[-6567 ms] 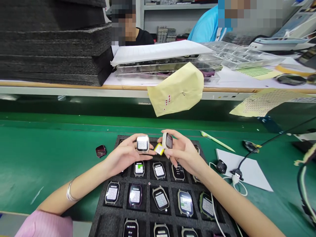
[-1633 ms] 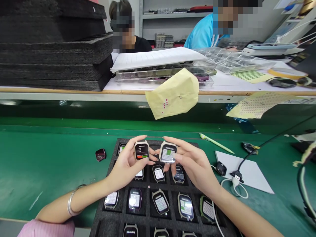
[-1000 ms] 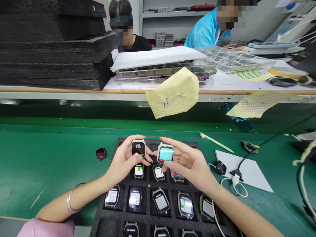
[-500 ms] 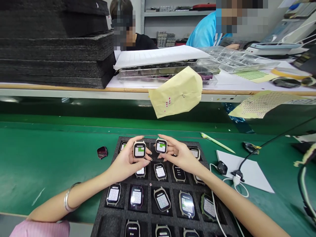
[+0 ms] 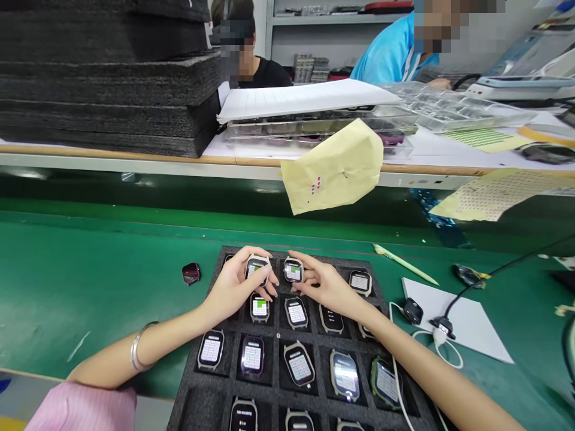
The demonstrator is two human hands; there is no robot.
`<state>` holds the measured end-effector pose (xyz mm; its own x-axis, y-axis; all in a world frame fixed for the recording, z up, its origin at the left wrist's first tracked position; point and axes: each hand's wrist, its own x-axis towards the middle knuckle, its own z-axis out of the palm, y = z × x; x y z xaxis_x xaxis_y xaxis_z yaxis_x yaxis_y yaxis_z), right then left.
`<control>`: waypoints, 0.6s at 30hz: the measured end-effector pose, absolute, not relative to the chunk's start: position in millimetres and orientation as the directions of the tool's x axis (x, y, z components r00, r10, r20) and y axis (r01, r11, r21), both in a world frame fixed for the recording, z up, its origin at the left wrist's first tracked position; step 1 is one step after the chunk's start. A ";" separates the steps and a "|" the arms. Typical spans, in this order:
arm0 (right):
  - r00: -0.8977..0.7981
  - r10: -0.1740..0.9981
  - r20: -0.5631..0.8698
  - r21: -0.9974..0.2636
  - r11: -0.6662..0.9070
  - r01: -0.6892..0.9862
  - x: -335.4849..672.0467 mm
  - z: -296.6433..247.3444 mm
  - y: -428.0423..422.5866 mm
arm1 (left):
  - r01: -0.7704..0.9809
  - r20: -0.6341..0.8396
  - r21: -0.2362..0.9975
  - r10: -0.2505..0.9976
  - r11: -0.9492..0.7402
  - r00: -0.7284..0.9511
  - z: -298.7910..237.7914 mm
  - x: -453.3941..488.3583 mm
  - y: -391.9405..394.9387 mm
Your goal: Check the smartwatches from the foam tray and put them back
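My left hand (image 5: pixel 238 281) grips a strapless smartwatch (image 5: pixel 256 267) by its edges, the thumb lying over its lit screen. In my right hand (image 5: pixel 326 281) is a second strapless smartwatch (image 5: pixel 293 270), pinched at its side between thumb and fingers, its screen showing a white and green grid. Both hands are over the back rows of a black foam tray (image 5: pixel 204 410). Several more watch bodies sit in its pockets, among them a lit one (image 5: pixel 259 307) just below my left hand and another (image 5: pixel 296 312) below my right. My right forearm covers part of the tray's right side.
A dark red watch body (image 5: pixel 191 273) lies left of the tray on the green bench. To the right are a green pen (image 5: pixel 404 263), a white pad (image 5: pixel 485 329) and a charging cable (image 5: pixel 458 359). Black foam stacks (image 5: pixel 112 120) stand on the shelf; two people sit beyond.
My left thumb has moved up onto the screen of the watch in that hand. The right-hand watch has lowered and tilted slightly. The whole view has shifted a little.
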<state>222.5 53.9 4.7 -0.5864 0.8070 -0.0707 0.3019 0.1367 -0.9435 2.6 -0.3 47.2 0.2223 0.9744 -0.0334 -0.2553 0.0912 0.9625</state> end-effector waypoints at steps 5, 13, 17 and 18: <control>-0.581 0.814 0.006 -0.778 0.369 0.508 224.0 9.7 58.2 | -0.318 0.016 0.945 0.964 0.072 0.266 42.9 0.7 -4.7; -0.632 0.765 0.121 -0.487 0.601 0.634 227.4 17.8 66.3 | -0.295 -0.020 0.950 0.959 0.107 0.283 43.6 -0.8 -6.4; -0.699 0.710 0.085 -0.429 0.659 0.618 231.8 22.3 69.2 | -0.276 0.009 0.958 0.956 0.076 0.294 38.2 -3.6 -4.7; -0.711 0.700 0.063 -0.414 0.667 0.620 232.6 23.6 69.3 | -0.271 0.008 0.959 0.952 0.079 0.305 35.7 -4.2 -3.6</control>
